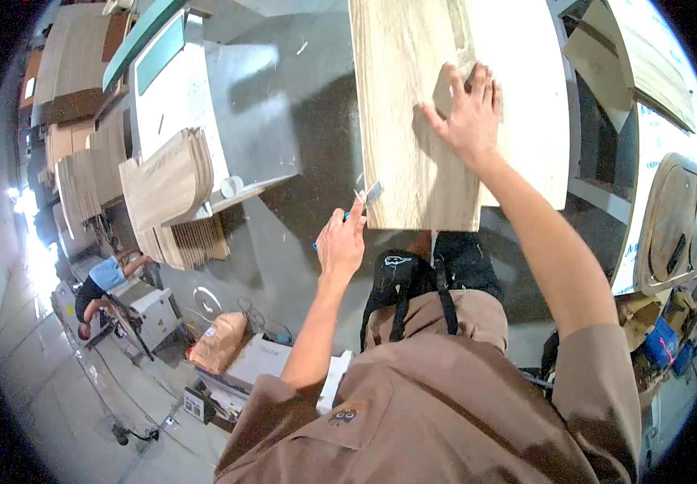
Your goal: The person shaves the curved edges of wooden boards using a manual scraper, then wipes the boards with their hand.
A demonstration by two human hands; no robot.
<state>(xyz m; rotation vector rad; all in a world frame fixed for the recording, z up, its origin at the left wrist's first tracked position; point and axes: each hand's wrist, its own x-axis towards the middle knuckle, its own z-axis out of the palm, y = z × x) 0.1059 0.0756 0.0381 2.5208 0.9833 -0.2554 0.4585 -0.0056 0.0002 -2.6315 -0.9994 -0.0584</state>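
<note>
A wood-grain board (413,105) lies lengthwise in front of me, its near end close to my body. My right hand (469,121) rests on top of it with the fingers spread. My left hand (342,242) is closed around a blue-handled tool with a flat metal blade (374,191), at the board's left edge near the closest corner. The fingers cover most of the handle, so its exact kind is unclear. A brightly lit white panel (530,121) lies beside the board, on its right.
To the left, stacked curved wood-grain panels (172,181) and a roll of tape (231,186) sit by a white surface. On the right stands a panel with a rounded frame (671,222). A brown paper bag (219,343) is at lower left. Farther left, another person (100,286) bends over.
</note>
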